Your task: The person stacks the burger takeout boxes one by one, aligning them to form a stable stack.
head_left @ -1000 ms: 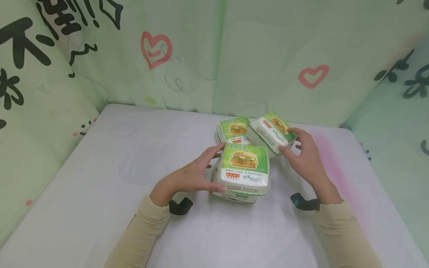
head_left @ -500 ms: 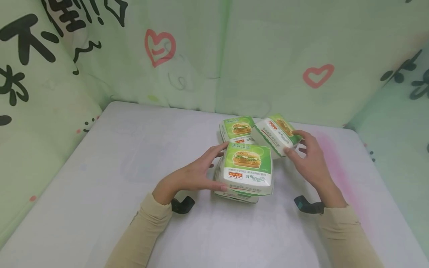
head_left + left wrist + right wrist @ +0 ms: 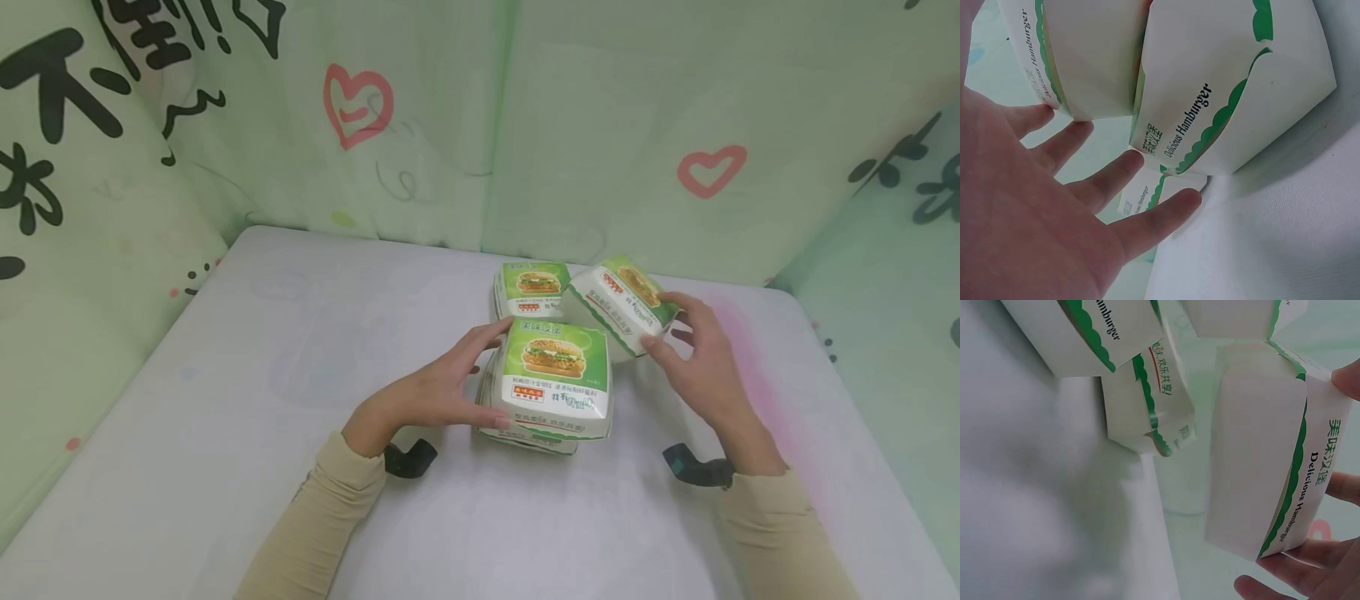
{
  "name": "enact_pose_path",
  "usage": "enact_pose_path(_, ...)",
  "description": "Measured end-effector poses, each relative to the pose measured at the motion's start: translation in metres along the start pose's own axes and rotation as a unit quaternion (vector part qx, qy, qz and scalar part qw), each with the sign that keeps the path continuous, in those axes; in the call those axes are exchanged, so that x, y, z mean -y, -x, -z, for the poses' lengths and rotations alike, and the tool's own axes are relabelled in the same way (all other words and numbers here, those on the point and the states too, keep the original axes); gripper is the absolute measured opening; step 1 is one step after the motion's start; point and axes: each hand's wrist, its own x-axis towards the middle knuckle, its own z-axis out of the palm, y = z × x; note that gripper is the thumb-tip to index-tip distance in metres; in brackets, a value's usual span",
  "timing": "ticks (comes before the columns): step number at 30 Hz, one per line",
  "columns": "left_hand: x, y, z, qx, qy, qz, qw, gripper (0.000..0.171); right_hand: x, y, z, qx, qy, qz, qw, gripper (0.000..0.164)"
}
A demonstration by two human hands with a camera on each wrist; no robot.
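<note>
1. near the table's [image 3: 225, 400] far edge, the tilted box [image 3: 624, 304] is held up, pinched between the right hand's [image 3: 701, 367] thumb and fingers, beside the back box [image 3: 534, 283].
2. nearer the person, the left hand [image 3: 423, 393] grips the top box [image 3: 557, 375], thumb in front, fingers behind; the lower box [image 3: 536, 443] lies beneath.
3. thin card, it seems: probably light, stiffest along the edges, slightly slick, easily dented.
4. best held gently by opposite side walls, without squeezing the flaps.

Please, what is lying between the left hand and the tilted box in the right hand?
The near upper burger box lies between the left hand and the tilted box; the head view shows this.
</note>
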Motion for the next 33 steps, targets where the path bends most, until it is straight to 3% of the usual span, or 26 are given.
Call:
enact_pose_path(10,0.000,-0.002,-0.002,-0.005,-0.011,-0.007,0.9999,0.113,0.014,0.003,0.019,-0.048,-0.049,0.042,0.997,0.056)
enact_pose_path(21,-0.002,-0.004,-0.003,-0.034,-0.022,-0.034,0.9986,0.123,0.022,0.007,0.016,-0.047,-0.058,0.063,0.995,0.057)
enact_pose_path(33,0.002,-0.008,-0.006,-0.040,-0.018,-0.085,0.9955,0.120,0.030,0.001,0.012,-0.037,-0.039,0.056,0.997,0.058)
